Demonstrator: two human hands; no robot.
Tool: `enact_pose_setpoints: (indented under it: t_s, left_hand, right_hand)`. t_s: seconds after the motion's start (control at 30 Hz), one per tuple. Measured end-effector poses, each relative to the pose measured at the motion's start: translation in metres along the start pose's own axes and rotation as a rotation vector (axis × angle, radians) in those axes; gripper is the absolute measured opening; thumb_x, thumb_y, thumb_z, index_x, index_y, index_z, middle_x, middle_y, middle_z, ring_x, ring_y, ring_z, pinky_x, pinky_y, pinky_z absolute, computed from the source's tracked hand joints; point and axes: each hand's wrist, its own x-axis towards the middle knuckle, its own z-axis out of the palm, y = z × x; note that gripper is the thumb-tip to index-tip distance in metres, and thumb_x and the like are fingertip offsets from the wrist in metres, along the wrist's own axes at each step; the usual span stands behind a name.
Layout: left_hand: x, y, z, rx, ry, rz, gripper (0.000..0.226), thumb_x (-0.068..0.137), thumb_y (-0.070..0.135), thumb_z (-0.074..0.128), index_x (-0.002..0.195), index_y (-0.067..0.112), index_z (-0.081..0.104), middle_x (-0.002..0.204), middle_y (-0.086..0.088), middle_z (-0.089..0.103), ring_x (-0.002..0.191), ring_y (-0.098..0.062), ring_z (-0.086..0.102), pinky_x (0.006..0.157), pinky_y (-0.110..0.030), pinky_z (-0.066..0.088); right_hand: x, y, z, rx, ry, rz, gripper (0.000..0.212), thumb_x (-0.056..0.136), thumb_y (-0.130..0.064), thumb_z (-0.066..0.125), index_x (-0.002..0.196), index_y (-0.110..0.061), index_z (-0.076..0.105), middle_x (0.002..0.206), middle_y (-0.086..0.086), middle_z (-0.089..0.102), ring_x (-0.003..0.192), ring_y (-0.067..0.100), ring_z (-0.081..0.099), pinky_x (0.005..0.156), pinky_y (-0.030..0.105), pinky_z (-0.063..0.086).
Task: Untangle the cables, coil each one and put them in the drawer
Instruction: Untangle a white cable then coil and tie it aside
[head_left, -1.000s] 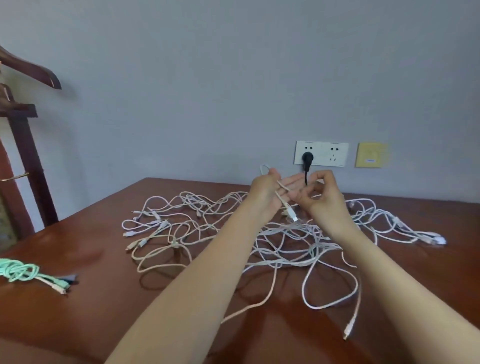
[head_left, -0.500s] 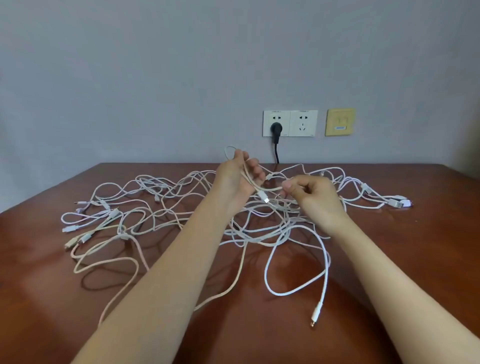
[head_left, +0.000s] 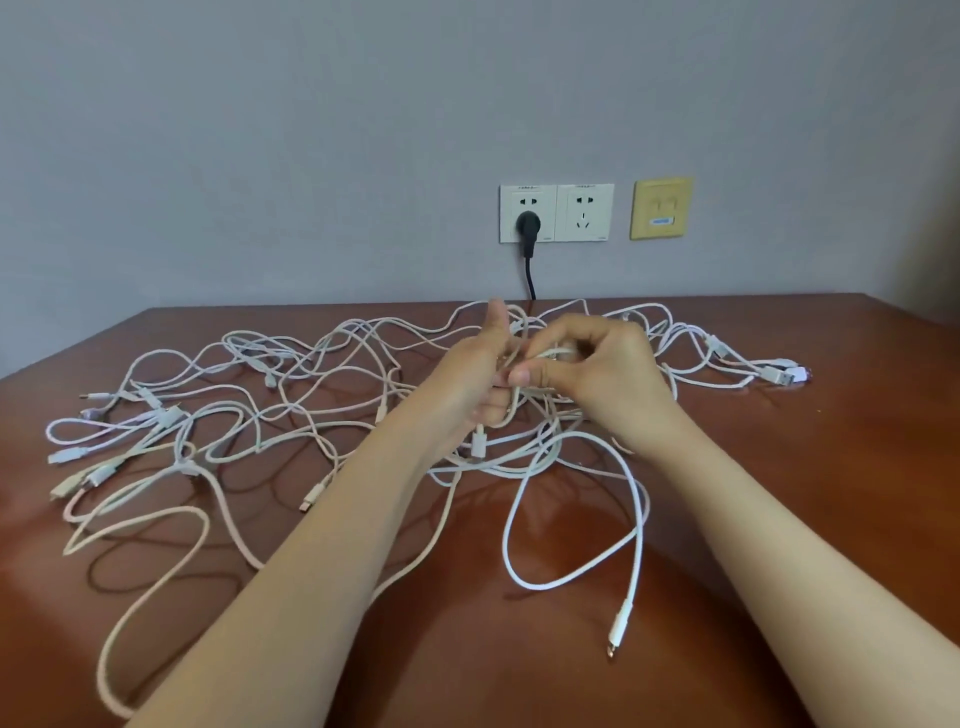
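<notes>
A tangle of several white cables (head_left: 249, 415) spreads over the brown wooden table (head_left: 805, 493). Above its middle my left hand (head_left: 475, 374) grips a few turns of a white cable, thumb pointing up. My right hand (head_left: 602, 371) meets it from the right and pinches the same white cable (head_left: 571, 519) between thumb and fingers. That cable hangs down in a loop toward me and ends in a plug (head_left: 618, 631) on the table. No drawer is in view.
A double wall socket (head_left: 557, 212) with a black plug (head_left: 528, 228) and its black cord sits behind the table, next to a yellow wall plate (head_left: 661, 208). More cable plugs (head_left: 779, 374) lie at the right end of the tangle.
My hands have come together over the tangle; my right hand now touches the left and wraps the cable. The view has swung right, so the green cable and wooden stand left the frame.
</notes>
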Motion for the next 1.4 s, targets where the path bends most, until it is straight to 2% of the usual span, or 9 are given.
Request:
enact_pose_setpoints:
  t_s: [0.13, 0.27, 0.37, 0.53, 0.67, 0.87, 1.0, 1.13, 1.4]
  left_hand:
    - [0.001, -0.004, 0.004, -0.028, -0.111, -0.055, 0.060, 0.088, 0.064, 0.019, 0.085, 0.017, 0.057, 0.052, 0.005, 0.041, 0.031, 0.001, 0.018, 0.031, -0.011, 0.011]
    - [0.000, -0.008, 0.001, 0.001, -0.197, -0.026, 0.058, 0.067, 0.068, 0.033, 0.089, 0.019, 0.054, 0.060, 0.006, 0.051, 0.033, 0.001, 0.020, 0.033, -0.010, 0.014]
    - [-0.002, -0.008, -0.002, 0.111, -0.201, 0.010, 0.029, 0.083, 0.047, 0.049, 0.085, 0.019, 0.055, 0.058, 0.008, 0.049, 0.035, 0.001, 0.019, 0.035, -0.010, 0.014]
    - [-0.003, -0.012, -0.002, 0.153, -0.239, -0.019, 0.013, 0.097, 0.022, 0.047, 0.086, 0.014, 0.048, 0.055, 0.008, 0.043, 0.037, 0.000, 0.021, 0.035, -0.011, 0.016]
    - [0.001, -0.016, 0.003, 0.111, -0.212, -0.026, 0.025, 0.101, 0.010, 0.032, 0.078, 0.016, 0.041, 0.044, 0.008, 0.032, 0.043, -0.004, 0.024, 0.038, -0.014, 0.019]
    - [0.005, -0.018, 0.003, 0.110, -0.096, 0.025, 0.029, 0.101, 0.011, 0.032, 0.076, 0.012, 0.046, 0.035, 0.010, 0.027, 0.037, -0.006, 0.037, 0.041, -0.016, 0.031]
    - [0.002, -0.011, -0.003, -0.128, -0.109, -0.009, 0.031, 0.101, 0.011, 0.027, 0.074, 0.011, 0.043, 0.034, 0.010, 0.024, 0.027, -0.004, 0.024, 0.032, -0.010, 0.022]
    - [-0.002, -0.005, -0.011, -0.171, -0.100, 0.004, 0.029, 0.100, 0.013, 0.027, 0.075, 0.013, 0.042, 0.035, 0.010, 0.024, 0.025, -0.002, 0.019, 0.032, -0.008, 0.015]
    - [0.001, -0.005, -0.011, -0.201, 0.042, 0.024, 0.027, 0.101, 0.014, 0.027, 0.078, 0.013, 0.041, 0.034, 0.010, 0.024, 0.025, -0.004, 0.019, 0.033, -0.008, 0.015]
  right_hand:
    - [0.003, 0.002, 0.002, 0.302, 0.030, 0.113, 0.039, 0.073, 0.008, 0.070, 0.075, -0.016, 0.039, 0.046, -0.005, 0.039, 0.045, 0.016, 0.043, 0.045, 0.017, 0.042]
    - [0.003, 0.003, 0.002, 0.510, -0.017, 0.202, 0.023, 0.086, -0.001, 0.058, 0.075, -0.015, 0.045, 0.052, -0.003, 0.048, 0.048, 0.010, 0.049, 0.051, 0.019, 0.042]
    - [0.005, 0.004, -0.003, 0.587, -0.071, 0.221, 0.008, 0.079, -0.011, 0.055, 0.073, -0.013, 0.050, 0.050, -0.005, 0.043, 0.052, 0.013, 0.040, 0.057, 0.024, 0.034]
    - [0.003, 0.003, -0.002, 0.332, -0.035, 0.137, 0.021, 0.086, 0.005, 0.056, 0.077, -0.014, 0.056, 0.048, -0.005, 0.051, 0.047, 0.008, 0.050, 0.053, 0.019, 0.044]
    - [0.002, 0.008, 0.002, 0.040, 0.056, 0.003, 0.031, 0.078, -0.001, 0.069, 0.086, -0.029, 0.058, 0.064, 0.007, 0.058, 0.063, 0.021, 0.055, 0.069, 0.039, 0.050]
    - [0.003, 0.013, 0.002, 0.110, 0.099, 0.057, 0.041, 0.080, 0.012, 0.060, 0.088, -0.027, 0.051, 0.082, -0.002, 0.044, 0.066, 0.017, 0.048, 0.070, 0.038, 0.047]
    - [-0.001, 0.018, 0.003, -0.052, -0.083, 0.088, 0.035, 0.084, 0.011, 0.052, 0.097, -0.021, 0.048, 0.084, 0.001, 0.053, 0.070, 0.015, 0.050, 0.066, 0.018, 0.044]
    - [-0.006, 0.030, 0.017, -0.354, -0.252, 0.102, 0.025, 0.090, -0.009, 0.057, 0.114, -0.009, 0.056, 0.103, 0.013, 0.065, 0.095, 0.025, 0.060, 0.090, 0.037, 0.045]
    - [0.000, 0.015, 0.013, 0.009, 0.069, 0.139, 0.022, 0.090, -0.010, 0.057, 0.073, -0.024, 0.059, 0.060, -0.004, 0.059, 0.060, 0.011, 0.050, 0.064, 0.023, 0.041]
